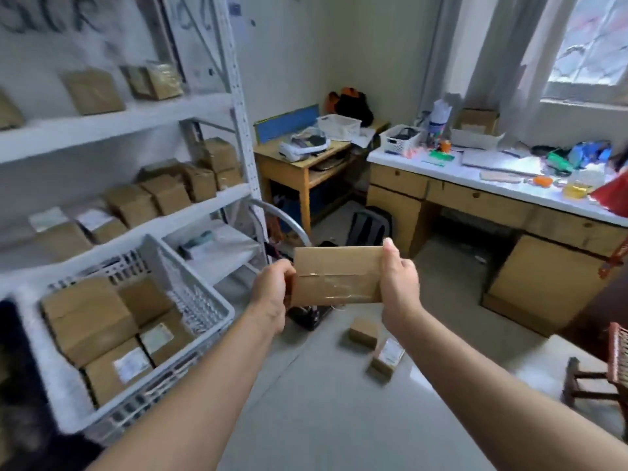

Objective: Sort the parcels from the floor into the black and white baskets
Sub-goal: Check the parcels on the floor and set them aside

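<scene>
Far left of the hands, a dark shape (17, 385) was cut off and blurred; it could not be made out. The left hand's fingers were hidden behind the parcel (336, 273).

Both arms reached forward. The left hand (272, 290) gripped the parcel's left end and the right hand (399, 277) its right end, thumb upright. The parcel was held level in the air, taped face up.

Below-left of the hands, a white basket (217, 311) held several boxes. Two small parcels (363, 333) lay on the floor (339, 419) below the right hand. A cluttered table (492, 185) stood beyond.
</scene>
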Demonstrator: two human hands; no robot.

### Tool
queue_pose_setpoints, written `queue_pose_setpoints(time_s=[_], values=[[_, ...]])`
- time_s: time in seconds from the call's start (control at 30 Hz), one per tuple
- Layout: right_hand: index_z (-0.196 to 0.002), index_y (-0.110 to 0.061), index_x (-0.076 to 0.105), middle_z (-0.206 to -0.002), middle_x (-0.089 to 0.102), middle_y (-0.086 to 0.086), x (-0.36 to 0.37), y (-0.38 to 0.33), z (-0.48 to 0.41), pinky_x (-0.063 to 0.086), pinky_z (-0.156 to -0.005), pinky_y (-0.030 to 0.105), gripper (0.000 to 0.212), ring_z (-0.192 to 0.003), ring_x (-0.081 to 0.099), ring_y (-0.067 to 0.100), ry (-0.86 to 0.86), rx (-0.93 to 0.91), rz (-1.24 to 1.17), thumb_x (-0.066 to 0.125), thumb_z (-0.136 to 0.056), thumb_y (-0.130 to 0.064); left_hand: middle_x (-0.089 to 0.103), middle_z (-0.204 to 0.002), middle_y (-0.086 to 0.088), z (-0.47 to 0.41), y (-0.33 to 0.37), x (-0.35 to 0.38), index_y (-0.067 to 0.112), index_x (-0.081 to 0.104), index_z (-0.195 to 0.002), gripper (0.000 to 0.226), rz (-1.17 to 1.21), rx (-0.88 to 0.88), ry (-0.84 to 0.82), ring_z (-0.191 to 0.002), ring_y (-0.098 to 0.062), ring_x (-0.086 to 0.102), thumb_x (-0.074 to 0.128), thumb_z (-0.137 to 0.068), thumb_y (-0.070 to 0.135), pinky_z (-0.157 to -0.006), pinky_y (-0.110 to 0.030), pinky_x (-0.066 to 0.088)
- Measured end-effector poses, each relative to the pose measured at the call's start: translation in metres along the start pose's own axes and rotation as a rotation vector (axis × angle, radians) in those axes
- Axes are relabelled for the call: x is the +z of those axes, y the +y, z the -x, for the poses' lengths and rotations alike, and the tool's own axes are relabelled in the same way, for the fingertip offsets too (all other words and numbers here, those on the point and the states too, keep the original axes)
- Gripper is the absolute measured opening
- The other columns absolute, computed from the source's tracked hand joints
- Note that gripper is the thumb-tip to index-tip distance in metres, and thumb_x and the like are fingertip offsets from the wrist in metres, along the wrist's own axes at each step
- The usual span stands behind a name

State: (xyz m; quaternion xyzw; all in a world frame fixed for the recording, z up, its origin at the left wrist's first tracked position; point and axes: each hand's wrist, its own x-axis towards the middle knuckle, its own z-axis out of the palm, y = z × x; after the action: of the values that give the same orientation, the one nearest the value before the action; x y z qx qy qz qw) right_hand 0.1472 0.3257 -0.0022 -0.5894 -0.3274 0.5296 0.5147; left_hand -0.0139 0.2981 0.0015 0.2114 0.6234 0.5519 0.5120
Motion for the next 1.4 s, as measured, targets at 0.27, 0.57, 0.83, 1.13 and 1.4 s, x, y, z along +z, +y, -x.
queue_pose_setpoints(time_s=[0.27, 0.57, 0.83, 1.13, 1.4], values=[[-0.111, -0.011, 0.057, -0.102, 0.059, 0.004, 0.168, 0.044, 0.073, 0.044, -0.081, 0.034, 0.038, -0.090, 0.054, 0.018, -0.246, 0.007, 0.213, 0.055, -0.090, -0.043, 0.058, -0.070, -0.005, 0.000, 0.022, -0.181, 0.011, 0.059, -0.077, 0.013, 0.096, -0.042, 0.228, -0.058, -0.017, 0.053, 0.057, -0.088, 0.017, -0.052, -0.023, 0.040], [-0.106, -0.016, 0.054, -0.096, 0.053, 0.001, 0.289, 0.083, 0.126, 0.038, -0.067, 0.028, 0.022, -0.080, 0.048, 0.012, -0.497, 0.010, 0.358, 0.056, -0.090, -0.032, 0.059, -0.068, -0.002, -0.001, 0.027, -0.316, 0.008, 0.063, -0.091, 0.010, 0.179, -0.020, 0.279, -0.069, -0.018, 0.052, 0.058, -0.087, 0.015, -0.061, -0.026, 0.040], [-0.118, -0.006, 0.049, -0.099, 0.055, 0.007, 0.354, 0.100, 0.106, 0.043, -0.089, 0.039, 0.052, -0.097, 0.053, 0.026, -0.579, 0.151, 0.483, 0.058, -0.084, -0.044, 0.050, -0.095, -0.007, -0.033, 0.019, -0.370, -0.004, 0.059, -0.093, 0.030, 0.149, -0.037, 0.305, -0.084, -0.022, 0.046, 0.054, -0.063, -0.001, -0.068, -0.027, 0.035], [-0.120, -0.007, 0.052, -0.114, 0.060, 0.013, 0.409, 0.144, 0.052, 0.047, -0.090, 0.040, 0.064, -0.103, 0.059, 0.029, -0.758, 0.328, 0.684, 0.058, -0.077, -0.053, 0.039, -0.144, -0.013, -0.111, -0.011, -0.381, 0.010, 0.027, -0.149, 0.066, -0.129, -0.246, 0.518, -0.128, -0.030, 0.041, 0.047, -0.088, -0.004, -0.101, -0.035, 0.039], [-0.116, -0.013, 0.047, -0.111, 0.056, 0.009, 0.441, 0.203, 0.018, 0.045, -0.080, 0.032, 0.043, -0.089, 0.056, 0.023, -0.773, 0.511, 0.739, 0.047, -0.092, -0.049, 0.038, -0.146, -0.011, -0.176, -0.035, -0.390, 0.009, 0.030, -0.147, 0.057, -0.106, -0.436, 0.605, -0.126, -0.028, 0.042, 0.042, -0.092, -0.002, -0.094, -0.034, 0.038]])
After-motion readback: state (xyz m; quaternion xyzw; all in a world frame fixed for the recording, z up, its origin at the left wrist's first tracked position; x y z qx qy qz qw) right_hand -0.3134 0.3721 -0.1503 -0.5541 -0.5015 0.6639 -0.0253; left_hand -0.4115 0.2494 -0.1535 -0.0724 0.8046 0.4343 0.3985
